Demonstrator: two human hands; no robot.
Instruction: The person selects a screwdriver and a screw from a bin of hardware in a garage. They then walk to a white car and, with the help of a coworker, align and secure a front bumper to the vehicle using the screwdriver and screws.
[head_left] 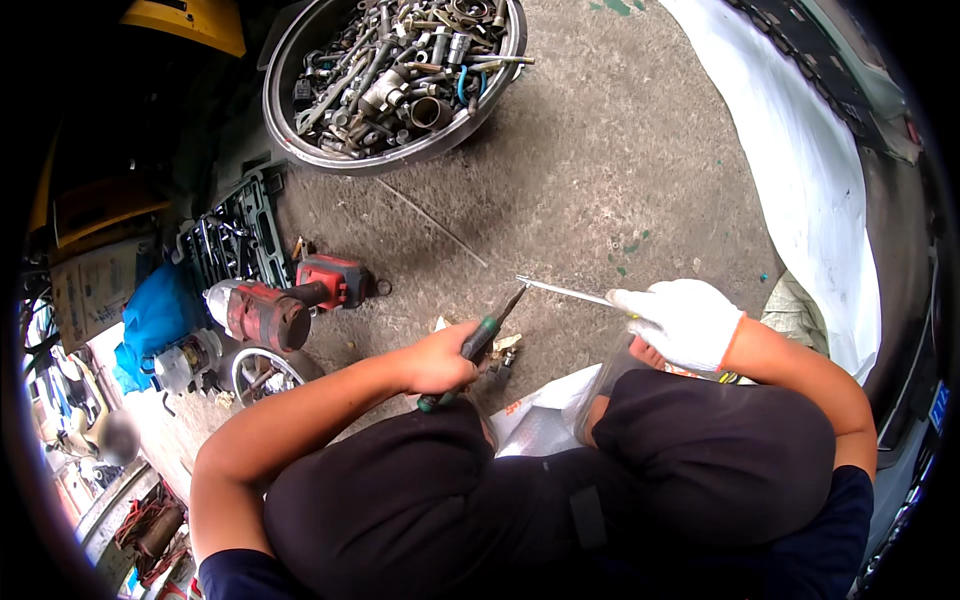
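Note:
My bare left hand [443, 358] is closed round a green-handled tool [482, 338] with a narrow dark tip. The fist covers its middle, so I cannot tell whether it is pliers or a screwdriver. My right hand [688, 322], in a white glove, grips a slim silvery metal rod [567, 291] that points left. The rod's far end and the dark tip meet or nearly meet in front of my knees. Below my left hand, small metal pieces [507, 352] lie on the ground.
A round metal basin [400, 160] full of bolts, sockets and fittings stands ahead. A red cordless impact wrench [270, 312] and an open green tool case [262, 215] lie left. Another thin rod [430, 220] lies on the concrete. White sheeting [800, 170] runs along the right.

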